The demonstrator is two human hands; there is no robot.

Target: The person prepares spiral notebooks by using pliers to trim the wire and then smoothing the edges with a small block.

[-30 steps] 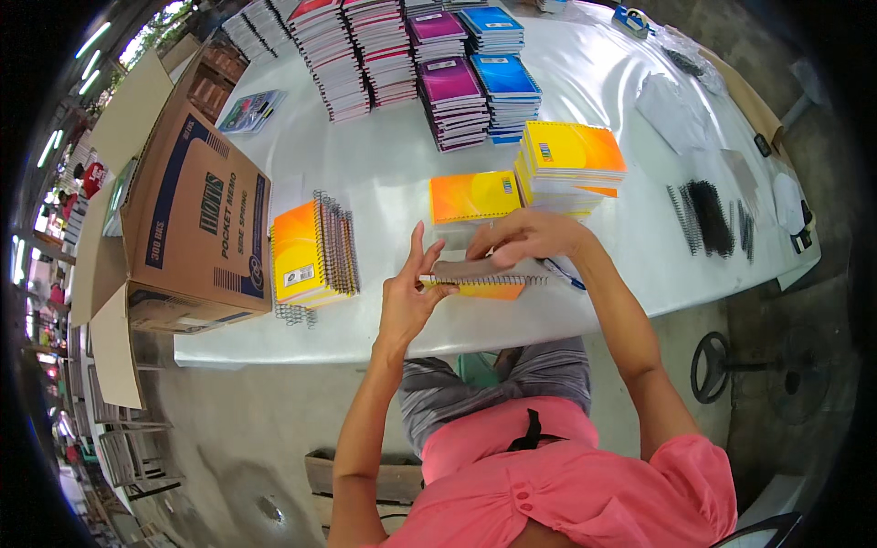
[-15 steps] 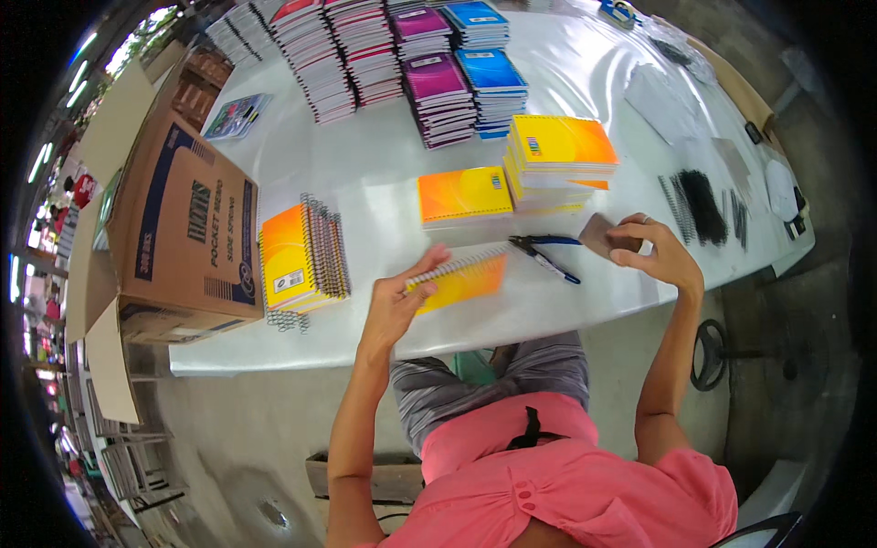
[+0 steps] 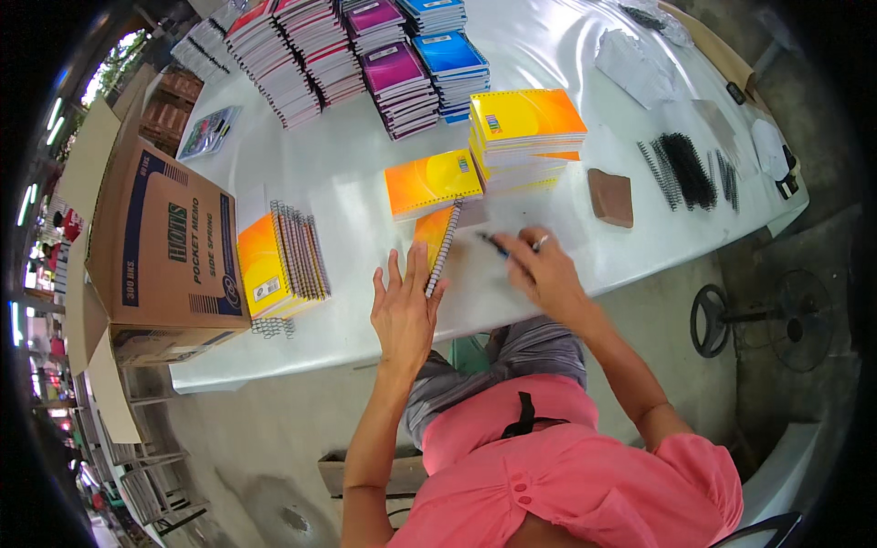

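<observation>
A small yellow-orange spiral notebook lies slanted on the table in front of me, its coil along the right edge. My left hand rests on it, fingers stretched out, hiding part of the cover. To its right my right hand has its fingers closed round pliers, dark and smeared by motion; their handles are mostly hidden. A brown block lies apart from both hands, farther right. Just beyond the notebook are a yellow-orange pad with punched holes and a taller stack of such pads.
On the left, coil-bound yellow notebooks stand beside an open cardboard box. Purple notebooks, blue notebooks and tall red-topped stacks fill the back. Loose black coils lie on the right of the white table.
The right hand has put down the brown block and moved left to take up the pliers. The left hand has laid the notebook down, its coil now turned lengthwise. The whole view has shifted slightly.
</observation>
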